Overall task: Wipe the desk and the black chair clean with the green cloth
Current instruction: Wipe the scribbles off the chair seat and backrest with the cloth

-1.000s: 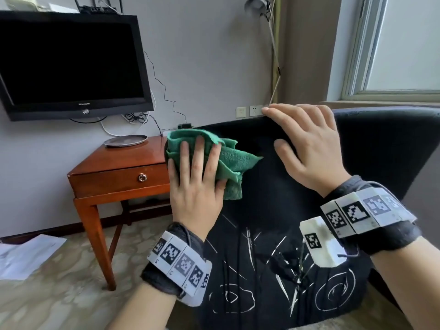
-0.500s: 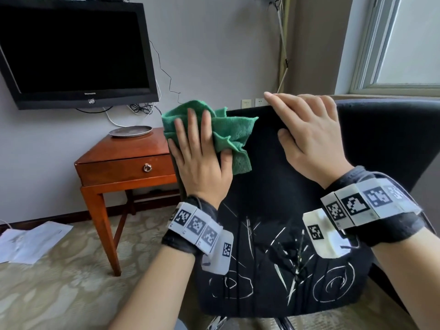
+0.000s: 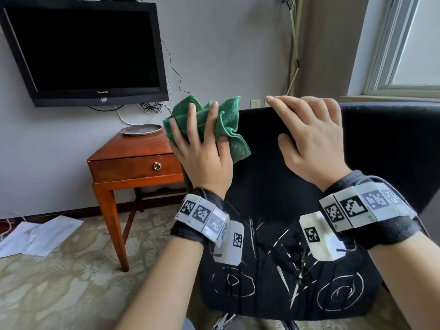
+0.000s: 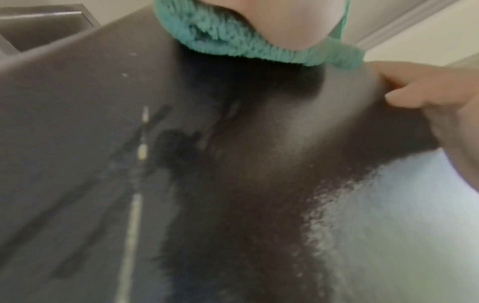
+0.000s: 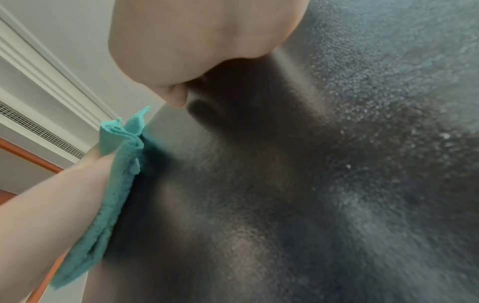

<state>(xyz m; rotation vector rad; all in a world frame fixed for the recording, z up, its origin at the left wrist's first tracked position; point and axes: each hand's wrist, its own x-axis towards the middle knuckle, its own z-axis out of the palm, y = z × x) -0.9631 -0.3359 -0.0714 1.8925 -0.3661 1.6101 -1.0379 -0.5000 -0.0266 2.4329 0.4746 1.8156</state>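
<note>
- Facing you is the black chair (image 3: 273,186), its back scrawled with white marks low down.
- To its left stands the wooden counter (image 3: 133,148), one drawer in front, a metal plate (image 3: 141,129) on top, under a dark television (image 3: 83,51).
- Your right hand (image 3: 309,141) grips the chair's top edge, fingers (image 3: 285,108) curled over it, thumb on the near face.
- Your left hand (image 3: 202,151) presses the bunched green cloth (image 3: 228,125) flat against the chair's upper left corner, fingers spread and straight.
</note>
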